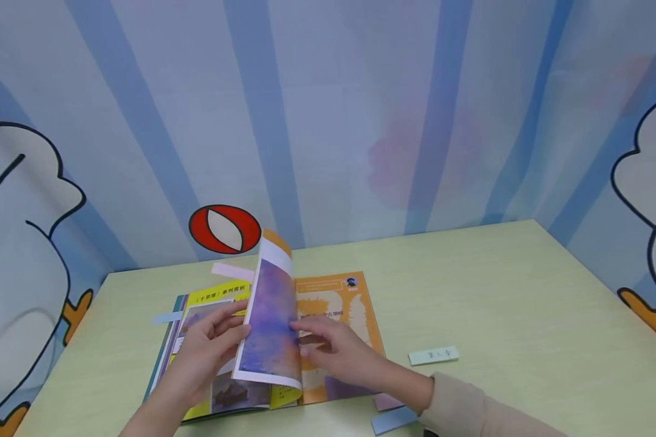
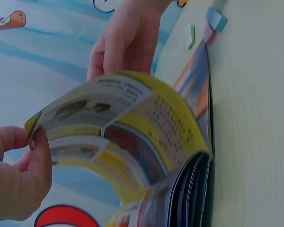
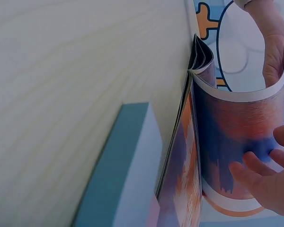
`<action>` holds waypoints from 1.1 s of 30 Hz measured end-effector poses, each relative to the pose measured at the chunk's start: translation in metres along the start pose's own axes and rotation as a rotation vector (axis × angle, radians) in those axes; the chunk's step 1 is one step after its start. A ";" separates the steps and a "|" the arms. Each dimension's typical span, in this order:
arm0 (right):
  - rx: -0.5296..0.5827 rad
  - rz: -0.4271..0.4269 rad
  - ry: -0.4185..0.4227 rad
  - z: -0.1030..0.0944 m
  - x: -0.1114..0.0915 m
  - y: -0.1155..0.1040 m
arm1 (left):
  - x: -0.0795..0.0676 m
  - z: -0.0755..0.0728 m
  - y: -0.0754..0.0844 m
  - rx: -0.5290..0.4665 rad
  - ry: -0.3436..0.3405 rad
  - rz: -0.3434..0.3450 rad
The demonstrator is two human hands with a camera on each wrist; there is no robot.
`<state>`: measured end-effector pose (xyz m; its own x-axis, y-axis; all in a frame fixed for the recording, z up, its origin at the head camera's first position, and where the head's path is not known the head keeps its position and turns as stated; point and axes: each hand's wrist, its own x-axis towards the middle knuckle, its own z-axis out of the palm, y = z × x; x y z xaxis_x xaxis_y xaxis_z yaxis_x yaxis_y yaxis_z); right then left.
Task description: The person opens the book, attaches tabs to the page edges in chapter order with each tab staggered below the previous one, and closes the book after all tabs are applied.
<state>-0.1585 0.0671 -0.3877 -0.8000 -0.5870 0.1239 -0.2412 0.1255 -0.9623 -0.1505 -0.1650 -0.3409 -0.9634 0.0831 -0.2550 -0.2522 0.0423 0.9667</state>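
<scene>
A picture book [image 1: 328, 388] lies spread on the pale table, one page [image 1: 273, 315] standing up in a curve from the spine. The edge of that page is pinched between thumb and fingers of my left hand [image 1: 205, 343]. My right hand [image 1: 339, 349] is on the other side, its loosely bent fingers at the page's purple-blue painted face. In the left wrist view the yellow back of the page [image 2: 132, 113] shows photos and print. Paper tabs, one pink [image 1: 232, 271] and one light blue [image 1: 167, 318], stick out from the book's left part.
A pale green sticky-note pad [image 1: 433, 355] with handwriting lies right of the book. Near my right forearm are a blue pad [image 1: 395, 420] and a pink pad [image 1: 387, 401], partly covered. A striped cartoon backdrop [image 1: 339, 121] stands behind the table [image 1: 486, 291].
</scene>
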 end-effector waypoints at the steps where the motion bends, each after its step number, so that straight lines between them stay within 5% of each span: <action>1: -0.005 -0.002 -0.019 0.001 0.000 0.000 | -0.001 -0.005 0.000 0.005 -0.001 -0.002; 8: -0.083 0.038 -0.137 0.007 0.003 -0.001 | -0.003 -0.041 -0.008 0.007 0.008 -0.020; 17: -0.166 0.031 -0.176 0.017 0.014 -0.003 | -0.002 -0.075 -0.022 -0.022 0.059 -0.107; 33: -0.421 -0.018 -0.365 0.027 0.029 -0.003 | 0.003 -0.124 -0.043 0.094 0.125 -0.261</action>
<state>-0.1658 0.0281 -0.3875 -0.5698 -0.8214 -0.0239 -0.5115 0.3773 -0.7720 -0.1536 -0.2903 -0.3807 -0.8721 -0.0658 -0.4848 -0.4892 0.1384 0.8611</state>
